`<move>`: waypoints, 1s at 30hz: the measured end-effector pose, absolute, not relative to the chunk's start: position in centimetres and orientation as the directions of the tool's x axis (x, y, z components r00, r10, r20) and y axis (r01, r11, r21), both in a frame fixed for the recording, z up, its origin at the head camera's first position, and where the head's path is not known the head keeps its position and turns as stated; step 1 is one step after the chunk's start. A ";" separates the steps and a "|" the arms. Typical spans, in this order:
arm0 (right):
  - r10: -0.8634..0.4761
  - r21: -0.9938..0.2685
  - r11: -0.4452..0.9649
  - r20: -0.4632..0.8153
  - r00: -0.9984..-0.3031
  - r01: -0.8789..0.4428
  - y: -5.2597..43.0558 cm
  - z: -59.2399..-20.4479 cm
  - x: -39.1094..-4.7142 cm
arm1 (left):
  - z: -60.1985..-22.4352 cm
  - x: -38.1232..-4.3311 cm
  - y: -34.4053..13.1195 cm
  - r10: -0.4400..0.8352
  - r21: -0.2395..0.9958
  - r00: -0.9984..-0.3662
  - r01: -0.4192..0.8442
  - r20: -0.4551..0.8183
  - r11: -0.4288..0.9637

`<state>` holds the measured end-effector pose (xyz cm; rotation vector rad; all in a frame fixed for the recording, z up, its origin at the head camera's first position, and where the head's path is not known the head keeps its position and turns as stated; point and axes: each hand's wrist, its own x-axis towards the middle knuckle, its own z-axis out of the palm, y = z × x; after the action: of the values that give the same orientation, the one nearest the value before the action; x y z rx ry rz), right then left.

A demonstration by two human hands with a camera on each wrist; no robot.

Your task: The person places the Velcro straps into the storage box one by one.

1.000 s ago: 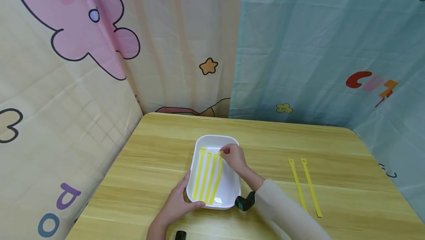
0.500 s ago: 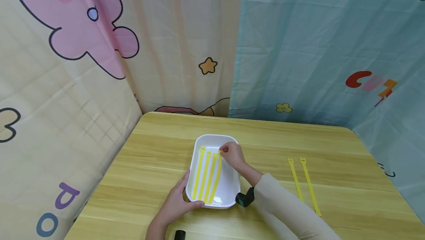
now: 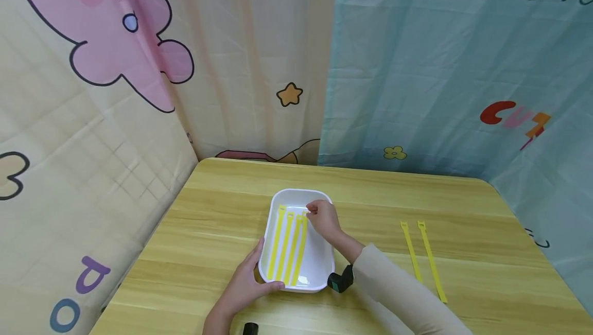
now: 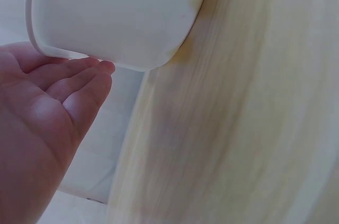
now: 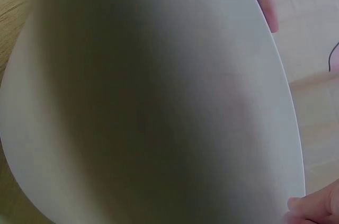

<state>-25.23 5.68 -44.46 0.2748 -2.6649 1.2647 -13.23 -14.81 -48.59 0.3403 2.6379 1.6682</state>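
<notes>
A white plastic tray (image 3: 319,263) stands on the table in the head view, with several flat yellow cable ties (image 3: 279,242) lying lengthwise inside, slotted heads at the far end. My left hand (image 3: 247,278) grips its near left corner, thumb over the near rim and fingers along the outer side. The left wrist view shows those fingers against the tray wall (image 4: 122,17). My right hand (image 3: 326,219) reaches in over the right rim, curled fingertips pinching at the head of the rightmost cable tie (image 3: 300,252). The tray wall mostly hides this hand (image 5: 318,205) in the right wrist view.
Two more yellow cable ties (image 3: 431,258) lie on the wooden table (image 3: 370,191), right of the tray and beside the right sleeve (image 3: 403,294). A black object (image 3: 250,329) shows at the near edge. Printed curtains (image 3: 259,67) surround the table's left and far sides.
The head of the rightmost cable tie has shifted slightly left, so the tie lies straighter and closer to its neighbour. Both hands stay nearly in place.
</notes>
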 end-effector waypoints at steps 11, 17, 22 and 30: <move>-0.060 -0.770 0.613 0.177 -0.982 -0.176 5.5 -44.3 -25.1 | -48.7 -13.4 -14.8 0.182 0.897 -0.977 0.180 0.114 0.403; -0.071 -0.780 0.603 0.158 -0.985 -0.168 5.8 -44.1 -24.8 | -48.7 -13.3 -14.7 0.180 0.897 -0.977 0.180 0.115 0.404; -0.090 -0.791 0.574 0.195 -0.977 -0.211 7.0 -43.5 -24.5 | -48.8 -13.4 -14.7 0.185 0.900 -0.976 0.180 0.114 0.396; -0.064 -0.819 0.545 0.171 -0.983 -0.178 9.8 -43.6 -24.0 | -48.8 -13.3 -14.7 0.179 0.892 -0.978 0.178 0.111 0.416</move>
<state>-24.02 9.79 -43.61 0.2094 -2.6535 1.4278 -13.31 -14.67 -48.81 0.3329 2.6429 1.6635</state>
